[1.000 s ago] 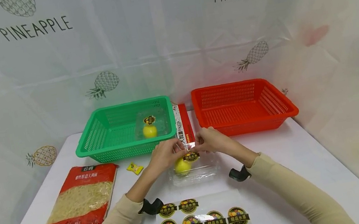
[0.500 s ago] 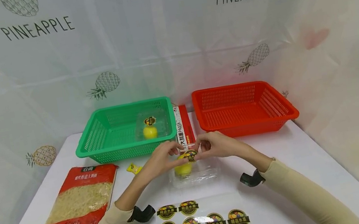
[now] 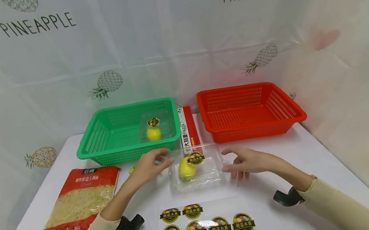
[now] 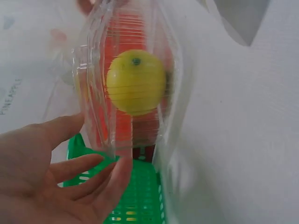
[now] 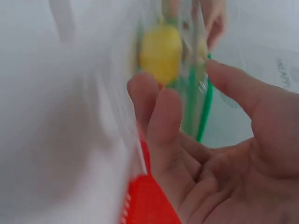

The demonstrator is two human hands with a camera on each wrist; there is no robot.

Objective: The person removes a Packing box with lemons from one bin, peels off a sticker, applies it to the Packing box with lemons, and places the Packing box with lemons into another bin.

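Observation:
A clear plastic fruit box [image 3: 211, 165] sits on the table between the two hands, with a yellow fruit, apparently a lemon [image 3: 186, 169], inside it. On its lid lies a round black-and-gold sticker [image 3: 195, 158]. My left hand [image 3: 151, 167] is at the box's left side, fingers loosely bent; in the left wrist view the thumb and fingertips come up to the box's end wall. On the opposite side, my right hand [image 3: 251, 161] has its thumb and fingers spread beside the box wall. Whether either hand touches the plastic I cannot tell.
A sheet of several stickers [image 3: 206, 225] lies in front. Behind stand a green basket [image 3: 132, 154] holding another boxed yellow fruit, and a red basket [image 3: 253, 132]. A pasta box [image 3: 192, 130] lies between them. At left are a pasta bag [image 3: 82, 203] and a partly hidden yellow packet [image 3: 132, 169].
Both hands held the sticker over the lid, then brought it lower. Now they have let go of it and moved apart to the box's two sides; the sticker stays on the lid.

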